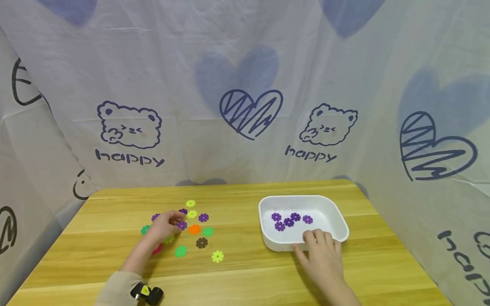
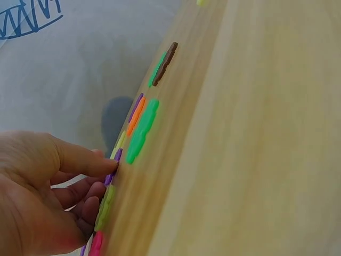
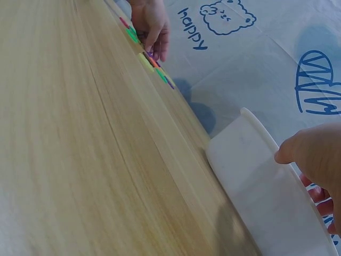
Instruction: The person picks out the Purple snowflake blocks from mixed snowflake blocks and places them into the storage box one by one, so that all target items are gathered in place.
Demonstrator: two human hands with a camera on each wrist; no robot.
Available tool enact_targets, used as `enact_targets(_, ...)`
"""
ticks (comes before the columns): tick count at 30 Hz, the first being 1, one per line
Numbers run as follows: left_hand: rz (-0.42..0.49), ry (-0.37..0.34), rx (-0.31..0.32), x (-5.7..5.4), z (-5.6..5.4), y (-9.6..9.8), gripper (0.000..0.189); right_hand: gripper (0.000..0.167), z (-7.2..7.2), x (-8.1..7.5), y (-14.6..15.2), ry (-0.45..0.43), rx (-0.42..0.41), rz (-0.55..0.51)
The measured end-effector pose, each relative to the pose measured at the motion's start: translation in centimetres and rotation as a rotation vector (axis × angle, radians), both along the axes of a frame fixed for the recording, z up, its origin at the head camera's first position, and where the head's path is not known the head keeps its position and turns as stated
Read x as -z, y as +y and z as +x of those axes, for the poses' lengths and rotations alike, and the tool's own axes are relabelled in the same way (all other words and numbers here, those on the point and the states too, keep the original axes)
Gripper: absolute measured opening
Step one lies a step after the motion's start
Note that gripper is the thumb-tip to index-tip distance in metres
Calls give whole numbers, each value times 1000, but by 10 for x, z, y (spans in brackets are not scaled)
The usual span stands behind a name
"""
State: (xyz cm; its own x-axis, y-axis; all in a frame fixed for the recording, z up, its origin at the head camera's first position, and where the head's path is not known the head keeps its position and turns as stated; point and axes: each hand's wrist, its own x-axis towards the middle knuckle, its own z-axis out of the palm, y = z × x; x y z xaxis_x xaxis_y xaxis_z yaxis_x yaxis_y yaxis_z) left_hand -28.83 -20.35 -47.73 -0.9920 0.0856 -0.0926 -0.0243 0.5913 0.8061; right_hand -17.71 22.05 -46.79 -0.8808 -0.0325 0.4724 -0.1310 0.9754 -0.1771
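- Head: "happy" is printed on the cloth (image 1: 237,170); a white tub (image 1: 276,245) holds five purple discs (image 1: 289,222).
- Left wrist: the left hand (image 2: 45,186), fingers bent, pinches another purple disc (image 2: 110,177) on the table (image 2: 245,160).
- Right wrist: the right hand (image 3: 315,160) grips the tub's rim, thumb outside, fingers curled.

Lettering on the white fabric curtain printed in blue (image 1: 183,140): far left, I read the dark-blue handwritten-style word "happy" (image 1: 130,158) beneath an outlined bear (image 1: 130,127); far right, the second "happy" (image 1: 311,154) stands beneath a matching bear (image 1: 325,125). On the right side, nearer, a larger inscription (image 1: 468,259) is cut off by my view's edge; I read "hap". My right wrist view repeats "happy" beside a bear. On the black wrist device (image 1: 153,296), left and near, the small yellow label (image 1: 145,290) is illegible to me.
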Motion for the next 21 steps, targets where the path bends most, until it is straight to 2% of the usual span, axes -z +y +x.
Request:
enact_targets(14,-46,61,37,-3,2,2,36,33,0,-2,0,-17,11,0)
enact_targets(17,-40,52,24,-3,1,2,35,33,0,-2,0,-28,13,-2)
enact_targets(21,14,23,6,-4,1,0,33,32,0,-2,0,-17,12,-5)
